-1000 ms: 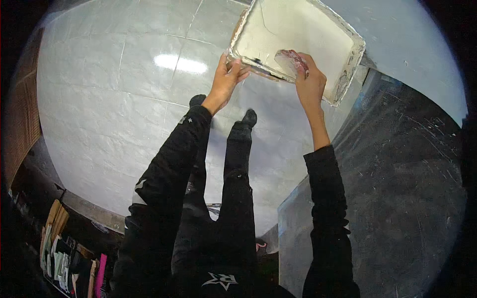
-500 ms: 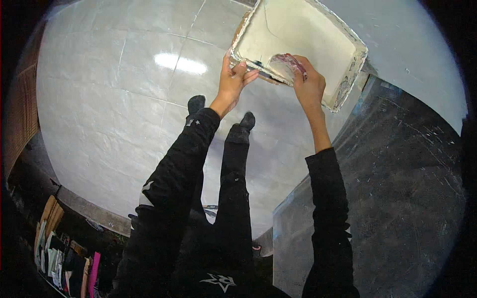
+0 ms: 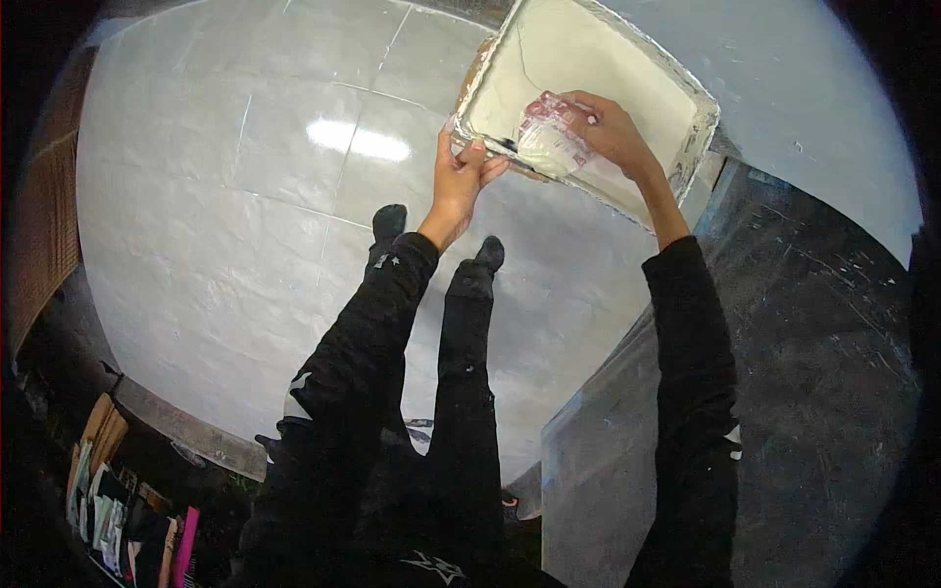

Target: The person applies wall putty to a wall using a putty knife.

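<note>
A shallow rectangular tray [image 3: 676, 181] with a crusted, paint-stained rim holds cream-coloured material at the top of the view. My left hand [image 3: 459, 184] grips its near left corner, fingers bent around the rim. Over the tray's near part, my right hand [image 3: 613, 135] is closed on a thin, see-through plastic scraper [image 3: 554, 135] with red print, smeared with cream. The scraper's broad face shows, and its lower edge lies close to the near rim. Part of it is hidden behind my fingers. A dark thread-like line runs across the cream surface.
Below lies a pale, shiny sheet-like surface [image 3: 196, 225] with line marks, where my dark-covered feet [image 3: 390, 221] stand. A dark, scratched panel [image 3: 745, 392] fills the right, beside a pale grey surface [image 3: 814, 108]. Several stacked items [image 3: 108, 490] sit at lower left.
My right hand has turned and moved slightly up and to the right over the tray. The plastic scraper now shows its wide face. My left hand stays at the corner.
</note>
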